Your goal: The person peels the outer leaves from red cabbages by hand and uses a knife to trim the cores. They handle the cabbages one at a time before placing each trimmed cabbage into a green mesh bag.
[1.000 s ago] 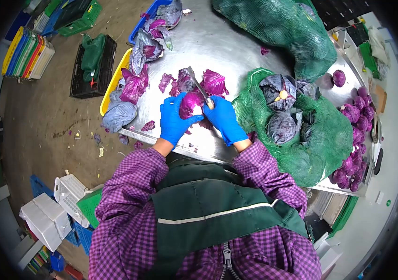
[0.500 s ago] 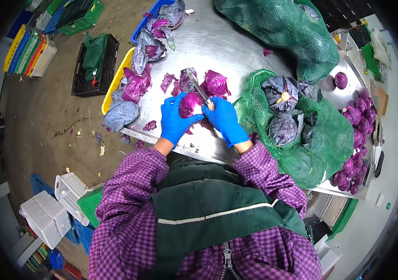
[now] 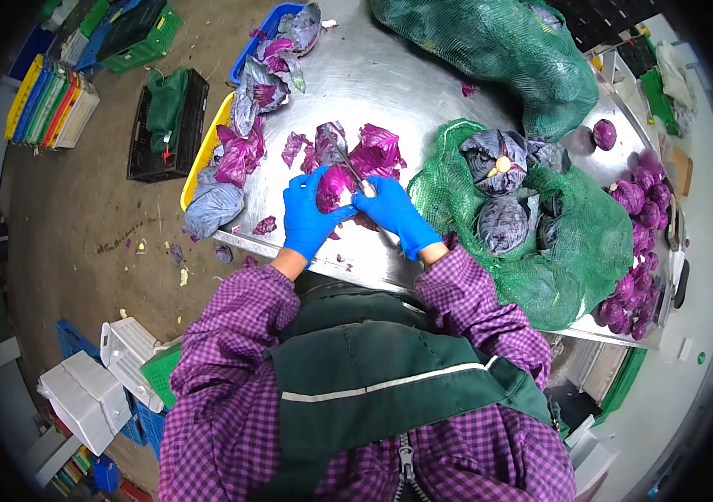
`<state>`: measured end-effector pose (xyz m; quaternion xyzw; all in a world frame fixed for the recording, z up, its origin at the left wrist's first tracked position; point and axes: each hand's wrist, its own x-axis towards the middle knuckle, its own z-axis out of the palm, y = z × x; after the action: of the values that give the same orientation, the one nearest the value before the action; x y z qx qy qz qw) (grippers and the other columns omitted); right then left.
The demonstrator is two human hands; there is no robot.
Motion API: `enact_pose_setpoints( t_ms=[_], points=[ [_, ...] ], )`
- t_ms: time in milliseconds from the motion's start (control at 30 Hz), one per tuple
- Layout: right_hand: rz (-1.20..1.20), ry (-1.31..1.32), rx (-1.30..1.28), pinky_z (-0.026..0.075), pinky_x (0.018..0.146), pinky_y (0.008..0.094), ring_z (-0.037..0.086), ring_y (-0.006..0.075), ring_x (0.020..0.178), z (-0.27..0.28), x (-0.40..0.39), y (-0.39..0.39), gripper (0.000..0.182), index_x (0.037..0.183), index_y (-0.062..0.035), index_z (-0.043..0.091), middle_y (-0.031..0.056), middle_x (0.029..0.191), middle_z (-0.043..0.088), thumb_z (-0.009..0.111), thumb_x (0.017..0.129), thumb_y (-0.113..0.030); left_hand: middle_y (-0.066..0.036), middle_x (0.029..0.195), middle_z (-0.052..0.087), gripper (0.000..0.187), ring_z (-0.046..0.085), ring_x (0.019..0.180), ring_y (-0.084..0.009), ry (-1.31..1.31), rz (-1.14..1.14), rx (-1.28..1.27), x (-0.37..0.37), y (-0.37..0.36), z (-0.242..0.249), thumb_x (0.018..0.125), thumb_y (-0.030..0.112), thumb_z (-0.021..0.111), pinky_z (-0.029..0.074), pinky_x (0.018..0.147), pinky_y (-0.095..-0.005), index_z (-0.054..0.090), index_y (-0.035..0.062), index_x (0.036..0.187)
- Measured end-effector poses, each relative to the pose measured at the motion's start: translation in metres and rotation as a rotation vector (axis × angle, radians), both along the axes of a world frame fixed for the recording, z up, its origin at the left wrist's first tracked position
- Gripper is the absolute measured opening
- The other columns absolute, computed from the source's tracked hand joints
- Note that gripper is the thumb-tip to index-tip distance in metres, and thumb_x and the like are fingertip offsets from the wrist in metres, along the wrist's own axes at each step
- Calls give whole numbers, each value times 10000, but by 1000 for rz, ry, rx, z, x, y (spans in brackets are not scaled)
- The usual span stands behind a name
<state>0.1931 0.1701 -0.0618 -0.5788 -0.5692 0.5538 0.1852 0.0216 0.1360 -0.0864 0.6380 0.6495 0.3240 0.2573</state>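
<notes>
In blue gloves, both my hands are at a red cabbage (image 3: 335, 187) near the front edge of the metal table (image 3: 323, 92). My left hand (image 3: 307, 216) grips the cabbage from its left and near side. A knife (image 3: 348, 159) is closed in my right hand (image 3: 396, 213), its blade pointing up and left over the cabbage. The right thumb rests close to the cabbage's near side. Loose purple leaves (image 3: 375, 151) lie just beyond the cabbage.
An open green net sack (image 3: 569, 280) with several untrimmed cabbages (image 3: 503, 224) lies at right; a full net sack (image 3: 498, 58) lies behind. Several trimmed cabbages (image 3: 645, 217) sit at far right. Yellow (image 3: 191, 184) and blue (image 3: 243, 58) crates with outer leaves stand along the left edge.
The knife blade has swung lower over the cabbage and turned more edge-on. My right hand has tilted slightly left with it. My left hand keeps its hold; the whole view has shifted a little.
</notes>
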Motion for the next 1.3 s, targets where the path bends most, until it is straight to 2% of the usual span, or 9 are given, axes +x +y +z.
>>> enact_pose_setpoints(
  t_ms=[167,233,400,600,767,867,1000,1167,1300],
  points=[
    [-40,315,-181,407,458,233,506,85,505,15,-2,-10,196,823,-52,609,7,631,587,669,832,-239,-146,1123,473,862,506,1029,-303,-128,-13,26,-16,1,-22,582,367,861,438,907,-394,470,123,1311],
    [-383,370,-113,411,465,233,500,82,507,18,1,-4,241,840,-47,621,10,652,590,715,806,-266,-145,1122,476,862,525,1012,-294,-180,5,4,-22,0,-26,589,350,864,449,899,-384,465,105,1313],
    [-351,226,-134,509,706,278,588,145,857,-22,6,6,618,1169,37,527,97,991,613,797,731,-306,-122,1204,434,859,520,1089,-244,-342,-29,-80,-25,-11,-13,642,278,849,485,897,-344,403,52,1340],
    [-263,475,-220,412,462,205,510,72,521,-35,-15,-3,413,1109,-58,590,7,759,599,765,765,-205,-134,1310,428,847,491,1160,-224,-641,61,-295,-31,-19,11,715,211,806,461,939,-338,321,30,1385],
    [-145,488,-215,433,488,226,527,78,552,-23,-34,-18,398,1090,-40,613,15,767,593,768,756,-193,-126,1262,502,771,524,1122,-204,-701,223,-409,-39,-21,-2,750,202,780,448,946,-317,347,15,1360],
    [-205,183,116,469,537,251,564,105,599,-42,-41,-19,496,1126,-31,617,50,760,591,768,739,-302,-139,1279,472,732,518,1123,-209,-952,230,-477,-56,-18,-7,723,175,796,459,941,-321,386,31,1312],
    [-34,99,-227,474,580,268,585,126,620,-30,-22,-16,313,944,-11,656,57,777,608,714,789,-277,-122,1252,484,682,528,1103,-205,-1030,255,-392,-56,-27,-5,708,133,795,466,935,-319,423,41,1272],
    [-424,-56,285,489,572,314,623,169,647,-68,6,7,248,927,-15,626,70,715,645,676,797,-220,-96,1227,491,634,529,1106,-218,-1409,446,-324,-48,-23,-1,747,163,761,506,894,-353,430,102,1283],
    [-287,-177,217,508,608,332,638,204,664,-19,6,1,350,1014,-11,610,130,783,659,691,779,-256,-94,1249,483,658,521,1122,-226,-1187,542,-272,-45,-16,2,781,198,739,520,881,-372,376,127,1325]
  ],
)
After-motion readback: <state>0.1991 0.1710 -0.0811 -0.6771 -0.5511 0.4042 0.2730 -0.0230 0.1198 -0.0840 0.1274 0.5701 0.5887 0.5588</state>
